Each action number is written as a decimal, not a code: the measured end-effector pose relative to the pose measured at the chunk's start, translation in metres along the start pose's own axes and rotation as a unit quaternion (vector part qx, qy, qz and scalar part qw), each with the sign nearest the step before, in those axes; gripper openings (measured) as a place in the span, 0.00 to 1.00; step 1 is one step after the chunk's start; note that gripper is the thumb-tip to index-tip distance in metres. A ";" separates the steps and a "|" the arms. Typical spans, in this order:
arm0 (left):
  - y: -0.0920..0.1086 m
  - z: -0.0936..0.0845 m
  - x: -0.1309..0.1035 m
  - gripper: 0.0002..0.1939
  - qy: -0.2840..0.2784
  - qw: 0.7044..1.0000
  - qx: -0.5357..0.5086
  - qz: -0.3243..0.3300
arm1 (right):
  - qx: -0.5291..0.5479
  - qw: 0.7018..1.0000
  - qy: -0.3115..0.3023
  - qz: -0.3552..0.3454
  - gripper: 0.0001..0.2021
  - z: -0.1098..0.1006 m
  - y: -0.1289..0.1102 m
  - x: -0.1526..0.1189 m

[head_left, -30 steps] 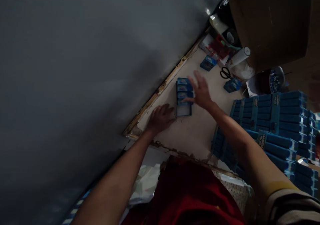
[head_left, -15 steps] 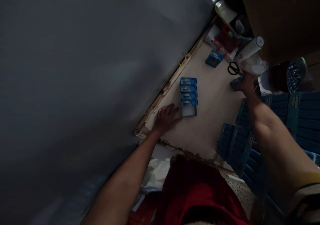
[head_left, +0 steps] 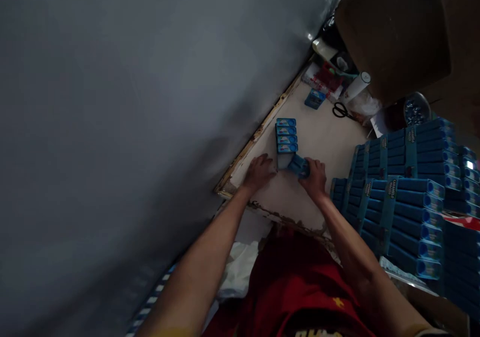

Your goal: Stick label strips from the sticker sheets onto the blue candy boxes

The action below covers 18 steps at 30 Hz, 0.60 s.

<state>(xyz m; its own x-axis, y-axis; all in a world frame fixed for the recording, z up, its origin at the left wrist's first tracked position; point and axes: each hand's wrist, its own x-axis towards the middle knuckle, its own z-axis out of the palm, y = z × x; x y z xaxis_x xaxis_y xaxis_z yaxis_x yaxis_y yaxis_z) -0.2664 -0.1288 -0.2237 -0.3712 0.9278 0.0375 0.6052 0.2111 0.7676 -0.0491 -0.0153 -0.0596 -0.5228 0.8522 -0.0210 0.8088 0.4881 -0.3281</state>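
Observation:
Several small blue packs (head_left: 287, 139) stand in a column inside a shallow blue tray, whose bare white end (head_left: 284, 160) faces me. My left hand (head_left: 259, 172) rests on the pale tabletop just left of that tray, fingers spread and holding nothing. In my right hand (head_left: 314, 177) are blue packs (head_left: 299, 166), gripped at their right end and tilted over the tray's lower right side. How many packs it holds is hard to tell. Farther back on the table stands another blue pack group (head_left: 314, 98).
Black scissors (head_left: 340, 110), a white cylinder (head_left: 358, 86) and a clear plastic bag (head_left: 363, 104) lie at the back right. Tall stacks of blue boxes (head_left: 397, 202) rise on the right. A grey wall (head_left: 150, 102) borders the table's left side.
My right hand has come from beside the scissors to the tray, bringing blue packs with it. My left hand stays beside the tray. The camera view has shifted, showing more of the box stacks.

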 end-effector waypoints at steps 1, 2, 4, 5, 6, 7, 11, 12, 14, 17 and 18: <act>0.005 0.002 -0.007 0.24 0.029 0.999 -0.039 -0.021 | 0.011 0.999 0.012 -0.039 0.31 0.005 -0.005 -0.007; 0.011 0.004 -0.016 0.22 0.064 0.993 -0.080 -0.051 | 0.014 0.997 0.021 -0.077 0.29 0.010 -0.010 -0.010; 0.026 0.011 -0.034 0.21 0.132 0.973 -0.148 -0.115 | 0.006 0.990 0.023 -0.141 0.26 0.023 -0.013 -0.009; 0.035 0.015 -0.043 0.22 0.152 0.963 -0.175 -0.138 | -0.003 0.986 0.017 -0.165 0.25 0.029 -0.013 -0.006; 0.044 0.018 -0.050 0.24 0.164 0.953 -0.203 -0.152 | -0.013 0.983 0.009 -0.181 0.25 0.036 -0.011 -0.003; 0.054 0.021 -0.055 0.25 0.169 0.945 -0.233 -0.156 | -0.024 0.982 0.002 -0.188 0.24 0.042 -0.009 0.000; 0.086 0.028 -0.050 0.30 0.180 0.921 -0.324 -0.122 | -0.051 0.984 -0.003 -0.173 0.23 0.056 -0.005 0.008; 0.092 0.029 -0.044 0.31 0.177 0.925 -0.319 -0.106 | -0.052 0.984 -0.005 -0.171 0.23 0.056 -0.006 0.010; 0.098 0.032 -0.031 0.33 0.169 0.937 -0.293 -0.083 | -0.054 0.983 -0.024 -0.172 0.23 0.054 -0.010 0.016; 0.102 0.037 -0.012 0.35 0.181 0.951 -0.236 -0.087 | -0.076 0.984 -0.045 -0.156 0.25 0.048 -0.016 0.024; 0.102 0.038 -0.007 0.35 0.190 0.954 -0.214 -0.094 | -0.087 0.984 -0.045 -0.146 0.27 0.047 -0.017 0.026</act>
<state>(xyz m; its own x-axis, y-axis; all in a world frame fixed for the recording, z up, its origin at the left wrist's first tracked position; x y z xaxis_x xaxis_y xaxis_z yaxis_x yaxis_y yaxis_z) -0.1751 -0.1020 -0.1704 -0.7221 0.6906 0.0400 0.1905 0.1430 0.9712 -0.0896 -0.0100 -0.0987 -0.7548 0.6549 -0.0367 0.6508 0.7408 -0.1666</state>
